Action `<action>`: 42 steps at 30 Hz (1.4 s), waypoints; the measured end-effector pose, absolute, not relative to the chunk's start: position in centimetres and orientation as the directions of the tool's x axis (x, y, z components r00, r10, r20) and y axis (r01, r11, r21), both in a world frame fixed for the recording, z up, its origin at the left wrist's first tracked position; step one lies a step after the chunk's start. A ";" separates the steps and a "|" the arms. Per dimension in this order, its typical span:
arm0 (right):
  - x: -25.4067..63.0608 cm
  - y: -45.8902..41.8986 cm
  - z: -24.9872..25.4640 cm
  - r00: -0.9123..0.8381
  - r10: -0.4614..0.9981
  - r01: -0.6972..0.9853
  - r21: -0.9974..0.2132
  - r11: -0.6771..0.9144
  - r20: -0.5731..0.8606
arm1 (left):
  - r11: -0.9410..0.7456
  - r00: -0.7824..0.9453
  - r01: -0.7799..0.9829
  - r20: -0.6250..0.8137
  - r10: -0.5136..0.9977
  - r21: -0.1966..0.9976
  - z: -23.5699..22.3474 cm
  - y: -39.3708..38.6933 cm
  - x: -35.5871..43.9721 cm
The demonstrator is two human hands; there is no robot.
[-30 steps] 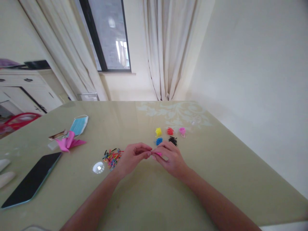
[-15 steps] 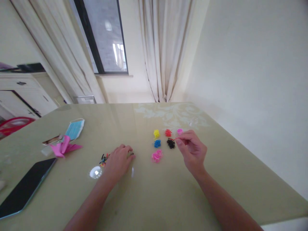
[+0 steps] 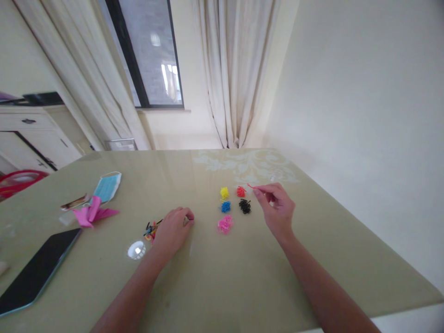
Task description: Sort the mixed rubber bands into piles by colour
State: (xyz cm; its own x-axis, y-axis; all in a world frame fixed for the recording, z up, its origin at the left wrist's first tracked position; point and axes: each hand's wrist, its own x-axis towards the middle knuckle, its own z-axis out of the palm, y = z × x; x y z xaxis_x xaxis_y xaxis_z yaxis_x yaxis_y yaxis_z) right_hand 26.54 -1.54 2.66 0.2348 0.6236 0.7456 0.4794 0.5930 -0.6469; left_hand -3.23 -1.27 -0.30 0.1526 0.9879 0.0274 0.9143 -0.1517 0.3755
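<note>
My right hand (image 3: 275, 206) pinches a thin red band (image 3: 250, 186) just right of the red pile (image 3: 241, 191). Small sorted piles lie on the table: a yellow pile (image 3: 225, 193), a blue pile (image 3: 225, 206), a black pile (image 3: 244, 206) and a pink pile (image 3: 225, 224). My left hand (image 3: 173, 228) rests curled on the table, its fingertips pressed together, covering part of a mixed heap of coloured bands (image 3: 151, 230). What its fingers hold, if anything, is hidden.
The greenish table (image 3: 222, 282) also carries a dark tablet (image 3: 36, 270) at front left, a blue face mask (image 3: 107, 186), a pink folded paper (image 3: 93, 212) and a small wrapper (image 3: 74, 202). A white wall runs along the right; curtains and a window stand behind.
My hands, joined a second ago over the pink pile, have parted. The right hand moved up to the red pile with a red band; the left went back to the mixed heap.
</note>
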 end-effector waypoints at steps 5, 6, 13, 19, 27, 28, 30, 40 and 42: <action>27.8 1.3 1.4 0.151 0.708 0.685 -0.590 0.428 0.689 | -0.119 0.095 0.863 0.072 0.993 0.491 0.1 -1.1 -3.0; 27.9 2.0 1.1 0.113 0.752 0.730 -0.568 0.381 0.650 | -0.121 0.094 0.853 0.080 0.992 0.507 0.2 -1.1 -3.0; 27.9 6.6 -1.3 0.014 0.860 0.869 -0.432 0.242 0.510 | -0.162 0.112 0.723 0.117 0.987 0.672 0.2 -0.6 -2.6; 27.5 4.1 -1.1 -0.013 0.828 0.875 -0.394 0.280 0.561 | -0.198 0.193 0.385 0.131 0.972 0.901 -0.2 -0.7 -1.6; 23.2 -2.4 -0.6 -0.217 0.712 0.565 -0.509 0.650 0.668 | -0.015 0.272 0.068 -0.004 0.962 0.998 0.6 -2.2 0.2; 22.7 -2.7 -0.6 -0.238 0.717 0.541 -0.524 0.658 0.655 | -0.003 0.275 0.061 -0.014 0.961 0.998 0.7 -2.3 0.3; 22.0 -3.2 -0.7 -0.277 0.716 0.515 -0.529 0.674 0.641 | 0.018 0.288 0.057 -0.034 0.957 0.998 0.8 -2.5 0.3; 22.0 -3.8 -0.2 -0.330 0.682 0.480 -0.506 0.717 0.653 | 0.020 0.325 0.072 -0.043 0.945 0.997 1.0 -3.0 0.5; 22.0 -3.8 0.0 -0.331 0.687 0.481 -0.511 0.712 0.647 | 0.010 0.328 0.085 -0.037 0.944 0.996 1.0 -3.1 0.6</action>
